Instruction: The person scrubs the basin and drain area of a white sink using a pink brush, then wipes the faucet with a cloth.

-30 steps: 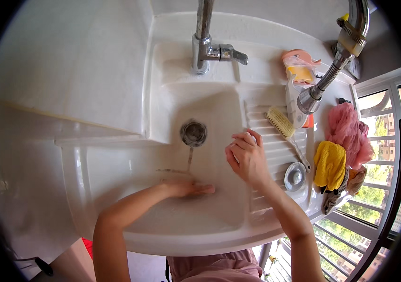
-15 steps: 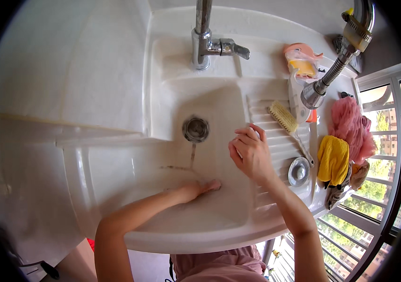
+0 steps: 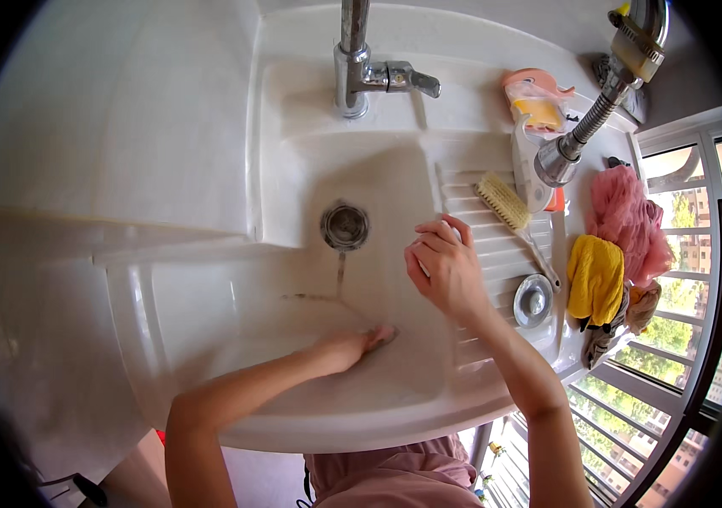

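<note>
My left hand (image 3: 356, 345) is low in the white sink basin (image 3: 209, 296), its fingers closed and pressed down near the bottom. What lies under the fingers, if anything, is hidden. My right hand (image 3: 446, 262) hovers at the basin's right side, by the ribbed washboard (image 3: 484, 317). Its fingers are curled in, and I cannot make out what is inside them. A dark round drain (image 3: 345, 226) lies beyond my left hand. Thin dark lines run over the basin floor from the drain.
A chrome tap (image 3: 351, 85) rises at the back; a flexible spout (image 3: 573, 148) hangs at the right. On the washboard lie a scrub brush (image 3: 505, 203) and a metal strainer (image 3: 534, 301). Beyond are a yellow cloth (image 3: 595, 278), pink mesh (image 3: 623, 207) and a soap holder (image 3: 539, 102).
The whole view has shifted slightly, so the sink sits a little further left and higher. Both hands keep nearly the same place and pose.
</note>
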Action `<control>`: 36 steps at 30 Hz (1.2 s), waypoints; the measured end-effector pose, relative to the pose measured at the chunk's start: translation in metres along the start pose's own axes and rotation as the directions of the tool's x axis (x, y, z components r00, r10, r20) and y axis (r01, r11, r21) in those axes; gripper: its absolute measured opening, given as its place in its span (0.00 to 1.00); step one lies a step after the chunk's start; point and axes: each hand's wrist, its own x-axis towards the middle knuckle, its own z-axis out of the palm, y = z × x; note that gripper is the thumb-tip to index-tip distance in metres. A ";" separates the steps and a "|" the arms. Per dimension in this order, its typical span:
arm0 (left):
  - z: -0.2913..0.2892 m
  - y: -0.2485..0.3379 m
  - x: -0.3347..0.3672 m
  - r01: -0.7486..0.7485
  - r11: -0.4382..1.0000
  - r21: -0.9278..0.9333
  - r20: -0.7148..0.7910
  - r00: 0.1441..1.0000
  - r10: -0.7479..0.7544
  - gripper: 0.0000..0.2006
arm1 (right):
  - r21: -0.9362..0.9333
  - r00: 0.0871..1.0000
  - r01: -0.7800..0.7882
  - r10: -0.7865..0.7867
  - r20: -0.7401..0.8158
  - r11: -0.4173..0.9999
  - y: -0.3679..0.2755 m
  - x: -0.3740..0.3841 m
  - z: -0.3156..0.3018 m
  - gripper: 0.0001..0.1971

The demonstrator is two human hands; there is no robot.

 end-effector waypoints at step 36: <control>0.013 0.005 -0.002 -0.016 0.988 0.151 -0.121 0.992 0.034 0.22 | -0.048 0.998 0.039 -0.037 0.048 0.998 -0.002 -0.006 0.004 0.08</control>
